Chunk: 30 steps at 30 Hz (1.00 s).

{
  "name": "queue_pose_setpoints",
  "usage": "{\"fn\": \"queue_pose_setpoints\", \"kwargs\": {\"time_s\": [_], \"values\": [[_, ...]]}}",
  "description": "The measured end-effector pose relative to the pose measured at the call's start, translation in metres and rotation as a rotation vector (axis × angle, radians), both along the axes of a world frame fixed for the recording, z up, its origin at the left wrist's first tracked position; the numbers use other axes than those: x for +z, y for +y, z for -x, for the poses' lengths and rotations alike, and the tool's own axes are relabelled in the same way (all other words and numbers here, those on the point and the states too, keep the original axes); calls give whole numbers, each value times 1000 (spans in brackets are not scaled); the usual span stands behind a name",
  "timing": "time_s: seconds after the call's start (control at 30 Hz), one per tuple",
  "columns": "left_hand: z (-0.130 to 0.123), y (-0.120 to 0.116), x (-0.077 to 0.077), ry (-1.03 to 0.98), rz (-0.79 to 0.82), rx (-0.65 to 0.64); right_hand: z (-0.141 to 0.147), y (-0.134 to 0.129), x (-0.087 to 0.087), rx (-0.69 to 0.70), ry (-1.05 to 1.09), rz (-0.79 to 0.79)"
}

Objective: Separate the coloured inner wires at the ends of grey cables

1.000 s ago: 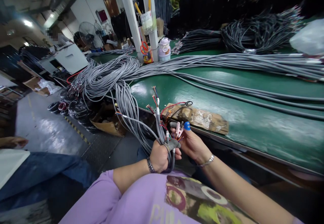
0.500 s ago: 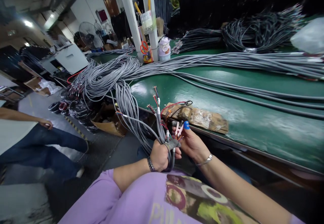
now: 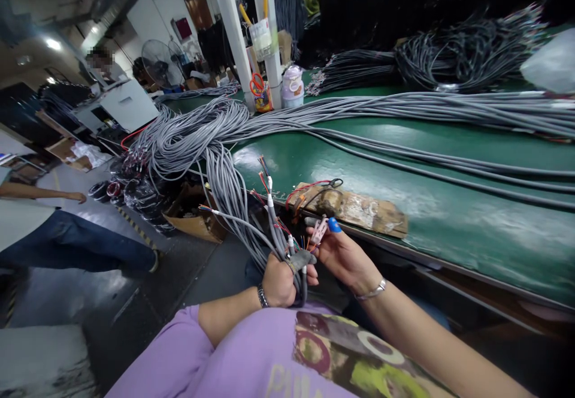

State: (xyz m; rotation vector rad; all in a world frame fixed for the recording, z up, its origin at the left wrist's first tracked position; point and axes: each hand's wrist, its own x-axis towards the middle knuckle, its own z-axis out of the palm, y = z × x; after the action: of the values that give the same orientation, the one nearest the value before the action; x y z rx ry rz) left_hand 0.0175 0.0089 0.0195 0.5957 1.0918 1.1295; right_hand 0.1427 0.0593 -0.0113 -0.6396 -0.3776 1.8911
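Observation:
In the head view my left hand (image 3: 281,279), with a grey cover on its thumb, is wrapped round a bundle of grey cables (image 3: 275,230). Their stripped ends fan out above the fist in coloured wires (image 3: 265,177) with white bands below. My right hand (image 3: 344,257), wearing a blue cover on the thumb, pinches a small pale pink two-armed tool (image 3: 318,231) just right of the bundle. Its arms lie nearly together, close to orange and dark wire ends. The exact kind of tool is too small to tell.
A worn wooden block (image 3: 363,211) with red and black leads lies at the edge of the green table (image 3: 431,170). Long grey cables (image 3: 404,107) cross the tabletop and hang over at left. A cardboard box (image 3: 193,218) stands below. Another person (image 3: 67,230) is at left.
The pink tool's arms, spread apart before, are now nearly together. The held cable ends have shifted slightly left. The person at left has moved an arm and leg.

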Motion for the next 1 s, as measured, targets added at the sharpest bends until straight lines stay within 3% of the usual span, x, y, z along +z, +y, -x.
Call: {"fn": "queue_pose_setpoints", "kwargs": {"time_s": [0.23,0.77,1.0], "values": [[-4,7,2,-4,-4,38,-7,0,1,37,-96,-9],[-6,6,-2,35,25,-5,-4,-2,-1,1,-68,-24],[0,0,-5,22,3,-4,-12,-19,3,211,-166,-132]]}}
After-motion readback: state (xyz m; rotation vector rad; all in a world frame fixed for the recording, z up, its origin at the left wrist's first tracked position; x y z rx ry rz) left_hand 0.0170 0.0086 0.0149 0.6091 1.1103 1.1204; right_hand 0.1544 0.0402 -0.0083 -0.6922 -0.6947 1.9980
